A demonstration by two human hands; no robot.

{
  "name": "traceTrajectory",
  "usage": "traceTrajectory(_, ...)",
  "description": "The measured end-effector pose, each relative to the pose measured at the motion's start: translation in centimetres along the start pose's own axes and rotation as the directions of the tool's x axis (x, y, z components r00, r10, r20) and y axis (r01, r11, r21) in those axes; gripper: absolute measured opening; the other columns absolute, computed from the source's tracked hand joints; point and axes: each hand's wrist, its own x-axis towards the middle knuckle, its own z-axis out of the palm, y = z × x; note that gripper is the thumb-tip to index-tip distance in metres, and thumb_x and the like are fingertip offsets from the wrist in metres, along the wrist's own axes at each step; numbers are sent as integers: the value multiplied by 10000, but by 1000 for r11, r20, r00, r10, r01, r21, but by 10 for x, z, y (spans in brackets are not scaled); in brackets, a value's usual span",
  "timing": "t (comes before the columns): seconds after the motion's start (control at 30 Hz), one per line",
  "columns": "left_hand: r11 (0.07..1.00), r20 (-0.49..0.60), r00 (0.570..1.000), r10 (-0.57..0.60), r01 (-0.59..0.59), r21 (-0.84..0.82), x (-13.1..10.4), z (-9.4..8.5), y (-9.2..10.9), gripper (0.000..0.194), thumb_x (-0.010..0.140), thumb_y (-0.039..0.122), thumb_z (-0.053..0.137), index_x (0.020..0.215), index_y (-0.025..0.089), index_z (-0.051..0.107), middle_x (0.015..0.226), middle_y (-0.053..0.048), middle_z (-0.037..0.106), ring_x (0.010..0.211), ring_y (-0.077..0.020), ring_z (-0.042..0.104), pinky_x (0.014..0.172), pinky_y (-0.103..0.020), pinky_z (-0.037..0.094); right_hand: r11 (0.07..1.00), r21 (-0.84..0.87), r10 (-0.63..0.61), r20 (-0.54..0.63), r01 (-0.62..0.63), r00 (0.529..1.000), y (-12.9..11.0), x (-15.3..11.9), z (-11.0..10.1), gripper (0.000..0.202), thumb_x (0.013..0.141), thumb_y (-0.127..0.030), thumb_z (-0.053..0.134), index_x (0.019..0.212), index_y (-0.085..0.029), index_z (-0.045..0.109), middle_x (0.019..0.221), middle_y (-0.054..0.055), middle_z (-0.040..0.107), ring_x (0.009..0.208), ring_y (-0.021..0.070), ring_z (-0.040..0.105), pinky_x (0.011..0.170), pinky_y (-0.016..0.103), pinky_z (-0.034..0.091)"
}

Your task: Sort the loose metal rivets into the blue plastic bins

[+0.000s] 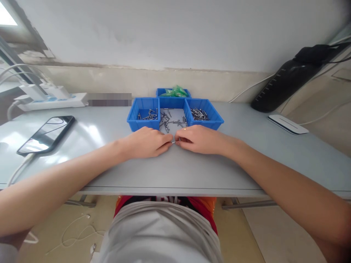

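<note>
Two hands meeting over a small metal piece, with loose pieces lying among the bins

From the left, the left blue bin [137, 125] is holding a modest scatter of metal pieces [150, 116], with part of its floor showing. Between the bins, loose pieces [166, 120] are lying on the grey table [175, 171], while the rear blue bin [172, 102] is holding green packets [177, 91]. The right blue bin [210, 125] is carrying a denser heap [199, 114]. The handling therefore seems to be standing partway: one piece is occupying the fingers, and those on the table are lying unbinned. Which heap is counting as finished, if either, I cannot tell.

The left hand [148, 141] is resting in front of the left bin, its thumb and forefinger closing on one end of a thin, light-coloured metal piece [173, 142]. That piece is sitting between the two hands, just in front of the loose ones. The right hand [201, 140] is curling in front of the right bin, its fingertips apparently pinching the other end; the exact contact is staying too small to make out.
</note>
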Motion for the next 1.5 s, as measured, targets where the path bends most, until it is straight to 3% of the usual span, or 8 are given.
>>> traceTrajectory(0.67, 1000, 0, 1000, 2, -2, -3, 0, -1, 0, 282, 964, 344, 309, 903, 191, 538, 704, -25, 643, 591, -162, 608, 479, -247, 308, 1000, 19, -22, -1, 22, 1000, 1, -2, 0, 154, 887, -246, 425, 763, -197, 501, 735, 8, 578, 653, 129, 516, 584, 249, 308)
traceTrajectory(1.07, 1000, -6, 1000, 0, 0, 5, 1, 1, 0, 318, 965, 350, 303, 904, 185, 567, 714, -29, 646, 599, -159, 611, 493, -246, 332, 994, 105, 18, -5, -17, 1000, 0, -2, -1, 380, 969, -418, 267, 742, -203, 482, 718, 16, 553, 660, 143, 505, 611, 262, 326)
traceTrajectory(1.2, 1000, 0, 1000, -3, 3, 11, 0, 1, -1, 320, 969, 360, 296, 936, 191, 566, 707, -28, 649, 597, -168, 615, 492, -248, 347, 989, 124, 77, 15, -79, 997, -1, -3, -3, 312, 973, -351, 248, 863, -211, 504, 700, 5, 553, 596, 142, 481, 577, 268, 307)
traceTrajectory(1.3, 1000, -4, 1000, -1, 1, 9, 0, 2, -1, 319, 969, 368, 296, 953, 190, 560, 709, -28, 650, 600, -164, 620, 490, -241, 347, 988, 139, 64, 23, -66, 998, -1, -4, -3, 264, 961, -295, 278, 982, -211, 527, 811, 29, 603, 667, 151, 525, 608, 268, 324)
traceTrajectory(1.37, 1000, -6, 1000, -1, 1, -4, 0, 2, -1, 311, 968, 359, 302, 970, 188, 563, 723, -30, 657, 607, -158, 623, 496, -234, 353, 988, 148, 42, 27, -46, 999, 0, -3, -3, 283, 959, -359, 306, 978, -210, 546, 864, 39, 618, 736, 163, 549, 636, 270, 337)
traceTrajectory(1.5, 1000, 0, 1000, -11, 11, -25, 0, 3, -1, 321, 968, 348, 299, 996, 181, 573, 756, -40, 675, 631, -154, 631, 516, -228, 370, 984, 177, 24, 31, -29, 999, -2, -3, -4, 441, 952, -503, 266, 809, -202, 555, 786, 28, 607, 721, 163, 540, 646, 277, 340)
